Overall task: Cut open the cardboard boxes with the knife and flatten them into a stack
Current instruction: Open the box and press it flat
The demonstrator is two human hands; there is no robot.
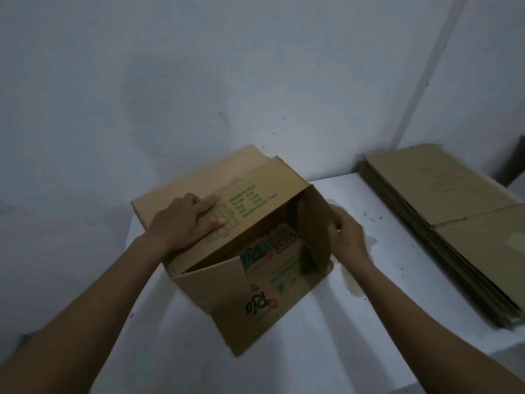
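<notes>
While left hand (184, 223) is pressing flat-fingered on the Rio carton (255, 302), right hand (348, 237) is gripping its wall. Likely collapsing it.

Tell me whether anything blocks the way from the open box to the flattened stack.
Nothing visible does: only stained white table lies between the box and the stack, besides the right hand holding the box's right wall.

Head camera looks down, seemingly close, at the table (326, 336).
</notes>
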